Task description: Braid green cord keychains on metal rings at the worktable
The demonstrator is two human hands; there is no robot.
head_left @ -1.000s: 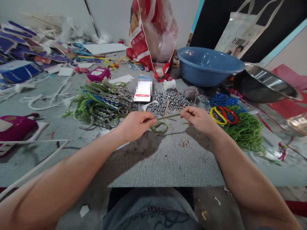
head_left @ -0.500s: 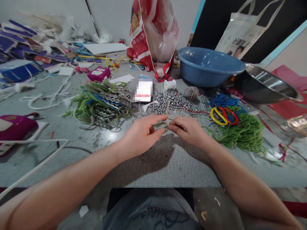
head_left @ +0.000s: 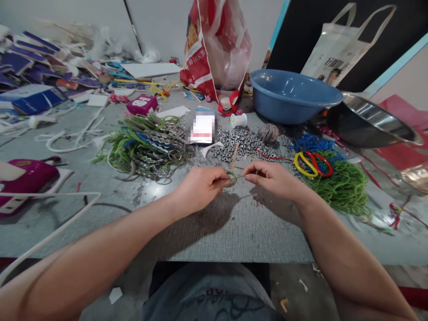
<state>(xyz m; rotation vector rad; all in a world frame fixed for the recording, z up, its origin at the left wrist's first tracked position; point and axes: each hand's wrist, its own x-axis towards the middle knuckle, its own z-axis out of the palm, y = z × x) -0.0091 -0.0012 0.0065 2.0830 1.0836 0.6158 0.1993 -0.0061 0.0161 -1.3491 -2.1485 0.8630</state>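
Note:
My left hand (head_left: 209,183) is closed, its fingertips pinching a looped green cord (head_left: 232,179) just above the table. To the right, my right hand (head_left: 267,177) pinches a thin cord end that stretches across the small gap between the hands. Behind them lie many small metal nuts or rings (head_left: 230,145) in a loose spread, with a thin wooden stick (head_left: 235,154) at their near edge. A bundle of green, blue and grey braided cords (head_left: 147,145) rests left of the hands. Loose green cords (head_left: 346,187) lie to the right, under red and yellow handled scissors (head_left: 312,164).
Beyond the rings are a phone (head_left: 202,127), a white thread spool (head_left: 238,120) and a grey yarn ball (head_left: 267,132). A blue basin (head_left: 294,100), a metal bowl (head_left: 371,120) and a red bag (head_left: 200,62) stand at the back. A magenta power strip (head_left: 28,178) sits left.
My hands have moved apart, the right one shifting right with the cord end. My left fingers have closed on the green cord loop. The view has shifted slightly.

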